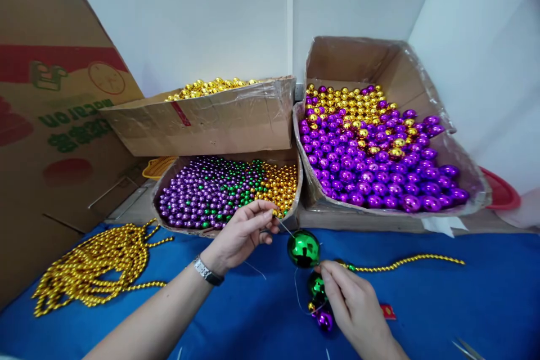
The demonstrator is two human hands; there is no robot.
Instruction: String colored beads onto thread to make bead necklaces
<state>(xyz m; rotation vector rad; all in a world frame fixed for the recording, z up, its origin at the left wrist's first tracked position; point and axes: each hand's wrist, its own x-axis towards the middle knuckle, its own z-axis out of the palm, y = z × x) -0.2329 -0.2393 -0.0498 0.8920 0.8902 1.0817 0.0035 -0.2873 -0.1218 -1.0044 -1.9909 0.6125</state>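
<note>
The large green ball (304, 248) hangs on a thin thread (285, 228) just above the blue worktop (464, 304), between the two hands. It is shiny and mirror-like. The left hand (241, 234) pinches the thread end closed; the right hand (354, 304) grips the strand below, where a smaller green ball (316, 286) and a purple ball (324, 320) already sit. So few balls seem strung; many remain in the far boxes (379, 146). Gold bead chains (97, 267) lie at left.
</note>
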